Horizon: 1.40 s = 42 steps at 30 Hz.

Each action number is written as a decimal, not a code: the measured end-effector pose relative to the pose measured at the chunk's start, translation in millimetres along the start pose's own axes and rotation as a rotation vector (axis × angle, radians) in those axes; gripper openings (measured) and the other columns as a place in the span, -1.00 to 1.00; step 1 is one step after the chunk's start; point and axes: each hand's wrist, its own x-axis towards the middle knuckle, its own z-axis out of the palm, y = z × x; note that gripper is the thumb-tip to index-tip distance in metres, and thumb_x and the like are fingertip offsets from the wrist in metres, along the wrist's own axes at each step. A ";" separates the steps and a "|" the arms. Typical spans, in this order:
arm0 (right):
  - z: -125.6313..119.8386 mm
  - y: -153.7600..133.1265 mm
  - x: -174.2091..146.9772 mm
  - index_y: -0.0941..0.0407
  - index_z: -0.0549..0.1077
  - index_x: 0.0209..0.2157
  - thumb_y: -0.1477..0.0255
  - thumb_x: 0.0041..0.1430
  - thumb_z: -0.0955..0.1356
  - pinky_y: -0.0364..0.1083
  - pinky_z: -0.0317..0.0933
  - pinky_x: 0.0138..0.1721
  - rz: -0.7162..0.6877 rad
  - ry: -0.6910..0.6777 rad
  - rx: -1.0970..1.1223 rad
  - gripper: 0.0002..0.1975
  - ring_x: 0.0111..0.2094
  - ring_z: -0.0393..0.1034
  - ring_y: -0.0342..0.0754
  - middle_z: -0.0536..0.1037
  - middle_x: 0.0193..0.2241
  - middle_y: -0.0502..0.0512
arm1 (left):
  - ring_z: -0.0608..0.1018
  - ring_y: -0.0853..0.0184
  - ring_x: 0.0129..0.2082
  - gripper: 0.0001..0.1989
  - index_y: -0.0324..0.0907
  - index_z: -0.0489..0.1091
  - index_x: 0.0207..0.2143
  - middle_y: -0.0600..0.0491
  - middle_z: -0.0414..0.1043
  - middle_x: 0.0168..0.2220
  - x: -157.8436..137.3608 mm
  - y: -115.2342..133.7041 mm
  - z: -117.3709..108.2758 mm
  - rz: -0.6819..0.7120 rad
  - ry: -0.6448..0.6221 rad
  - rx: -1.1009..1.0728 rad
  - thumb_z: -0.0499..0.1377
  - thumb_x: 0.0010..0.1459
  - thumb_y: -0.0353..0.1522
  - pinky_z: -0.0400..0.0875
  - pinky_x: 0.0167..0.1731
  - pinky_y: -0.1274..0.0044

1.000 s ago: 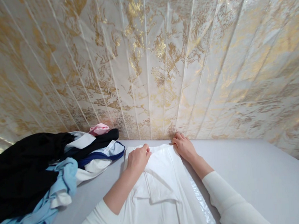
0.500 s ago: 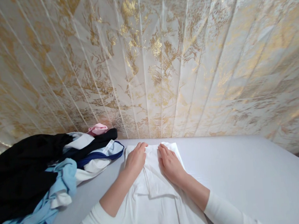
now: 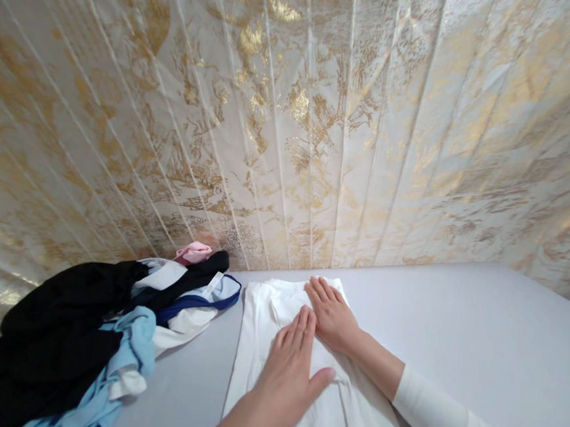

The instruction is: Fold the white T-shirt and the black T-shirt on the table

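A white garment (image 3: pixel 255 337) lies spread lengthwise in front of me, its far edge toward the curtain and its near part running out of the bottom of the view. My left hand (image 3: pixel 291 358) rests flat over its middle, fingers stretched forward and thumb out to the right. Close beside it, my right hand (image 3: pixel 329 309) lies flat on the far right part of the cloth, fingers pointing at the far edge. Some creases and a fold line show in the fabric under and below the hands. Neither hand grips the cloth.
On the left is a heap of clothes: a black garment (image 3: pixel 53 350), a light blue one (image 3: pixel 137 343), a navy-edged piece (image 3: pixel 198 302) and a pink item (image 3: pixel 193 252). A pale flat surface (image 3: pixel 447 339) lies beneath. Behind hangs a gold-patterned curtain (image 3: pixel 279 141).
My left hand has moved from the garment's far left edge back toward me and to the right, now flat across its middle. My right hand has shifted slightly right and flattened.
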 end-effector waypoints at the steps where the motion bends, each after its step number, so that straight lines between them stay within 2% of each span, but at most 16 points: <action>1: -0.2 -1.6 -0.4 0.21 0.17 0.26 0.30 0.31 0.16 0.17 -0.11 0.23 0.013 -0.002 -0.009 -0.46 0.33 -0.15 0.19 0.06 0.31 0.28 | -0.09 0.17 0.36 -0.30 -0.16 -0.19 0.35 -0.10 -0.24 0.38 1.1 -8.3 -3.5 0.007 -0.005 -0.003 -0.02 0.30 -0.09 -0.07 0.25 0.27; 4: 1.0 -3.5 0.6 0.16 0.20 0.25 0.18 0.31 0.17 0.17 -0.10 0.22 0.044 0.021 -0.019 -0.43 0.32 -0.13 0.23 0.11 0.30 0.23 | 0.09 0.20 0.31 -0.49 -0.15 0.06 0.27 -0.09 0.00 0.33 13.2 -42.1 -27.3 -0.116 0.095 0.091 -0.01 0.32 -0.24 0.04 0.20 0.32; 7: 1.0 3.7 7.8 0.15 0.24 0.21 0.17 0.30 0.18 0.17 -0.07 0.19 0.058 0.050 -0.008 -0.46 0.30 -0.07 0.23 0.18 0.27 0.24 | 0.32 0.14 0.15 -0.59 -0.21 0.23 0.15 -0.14 0.31 0.14 28.8 -78.3 -52.8 -0.267 0.219 0.188 -0.01 0.26 -0.46 0.18 0.09 0.30; 10: -4.3 21.6 21.2 0.13 0.30 0.14 0.29 0.30 0.19 0.13 0.01 0.11 0.119 0.126 -0.005 -0.57 0.21 0.11 0.17 0.32 0.19 0.26 | 0.39 0.15 0.04 -0.64 -0.22 0.35 0.02 -0.13 0.41 0.00 41.6 -105.1 -65.9 -0.301 0.239 0.205 -0.03 0.22 -0.55 0.22 0.03 0.35; 13: -11.2 43.0 34.8 0.12 0.39 0.02 0.34 0.29 0.19 0.09 0.08 -0.02 0.201 0.174 -0.005 -0.66 0.02 0.28 0.14 0.49 -0.02 0.26 | 0.41 0.19 -0.01 -0.75 -0.22 0.39 -0.06 -0.11 0.43 -0.07 52.9 -118.6 -69.7 -0.327 0.209 0.215 0.01 0.26 -0.50 0.23 0.03 0.36; 15: -13.6 54.4 41.4 0.10 0.47 -0.14 0.34 0.26 0.21 0.06 0.09 -0.10 0.234 0.163 0.000 -0.73 -0.10 0.32 0.12 0.53 -0.15 0.22 | 0.45 0.20 -0.06 -0.83 -0.23 0.41 -0.12 -0.07 0.44 -0.11 60.2 -122.6 -71.8 -0.359 0.162 0.218 0.09 0.28 -0.40 0.29 -0.01 0.31; 19: -13.7 67.5 48.5 0.09 0.49 -0.38 0.38 0.19 0.27 -0.06 0.09 -0.21 0.248 0.127 0.033 -0.82 -0.23 0.33 0.03 0.54 -0.30 0.12 | 0.49 0.23 -0.09 -0.76 -0.21 0.38 -0.07 -0.03 0.40 -0.05 70.7 -127.4 -79.8 -0.392 0.057 0.203 0.15 0.28 -0.27 0.40 -0.09 0.28; 23: -12.8 73.4 52.1 0.11 0.47 -0.36 0.43 0.18 0.27 -0.11 0.10 -0.22 0.223 0.113 0.069 -0.85 -0.25 0.34 -0.02 0.54 -0.30 0.11 | 0.50 0.24 -0.11 -0.73 -0.22 0.36 -0.03 -0.04 0.39 -0.03 73.1 -133.9 -88.1 -0.372 -0.044 0.142 0.15 0.28 -0.27 0.44 -0.12 0.29; 27: -10.6 73.1 55.4 0.11 0.46 -0.28 0.37 0.22 0.26 -0.10 0.12 -0.24 0.203 0.110 0.088 -0.83 -0.30 0.35 -0.03 0.54 -0.37 0.07 | 0.52 0.26 -0.17 -0.74 -0.23 0.37 -0.06 -0.02 0.42 -0.09 73.3 -137.7 -89.7 -0.360 -0.105 0.094 0.15 0.28 -0.27 0.46 -0.17 0.33; 32: -8.7 72.0 60.6 0.11 0.44 -0.43 0.39 0.19 0.30 -0.06 0.10 -0.16 0.173 0.126 0.057 -0.85 -0.30 0.32 -0.01 0.52 -0.36 0.11 | 0.49 0.23 -0.10 -0.76 -0.23 0.38 -0.08 -0.03 0.41 -0.06 76.2 -137.7 -85.4 -0.298 -0.063 0.067 0.16 0.27 -0.28 0.42 -0.10 0.28; 37: -18.8 69.9 57.7 0.13 0.42 -0.38 0.49 0.20 0.27 -0.01 0.09 -0.15 0.158 0.161 0.017 -0.88 -0.25 0.27 0.07 0.50 -0.35 0.18 | 0.52 0.31 -0.26 -0.77 -0.24 0.37 -0.11 0.02 0.43 -0.18 77.3 -142.2 -79.4 -0.289 -0.005 0.025 0.13 0.29 -0.27 0.45 -0.22 0.38; 40: -29.5 52.1 53.3 0.14 0.43 -0.31 0.52 0.21 0.26 -0.01 0.08 -0.12 0.085 0.147 0.021 -0.88 -0.21 0.26 0.07 0.51 -0.29 0.18 | 0.49 0.33 -0.30 -0.85 -0.23 0.36 -0.13 0.05 0.42 -0.26 77.5 -143.0 -79.3 -0.301 0.052 0.041 0.12 0.27 -0.37 0.40 -0.23 0.41; 42: -35.2 33.2 51.7 0.14 0.44 -0.23 0.52 0.23 0.26 -0.05 0.08 -0.11 0.010 0.111 0.036 -0.86 -0.17 0.27 0.04 0.52 -0.23 0.15 | 0.46 0.29 -0.22 -0.86 -0.19 0.37 -0.18 0.04 0.43 -0.24 77.7 -140.7 -83.0 -0.297 0.099 0.072 0.10 0.21 -0.48 0.32 -0.17 0.42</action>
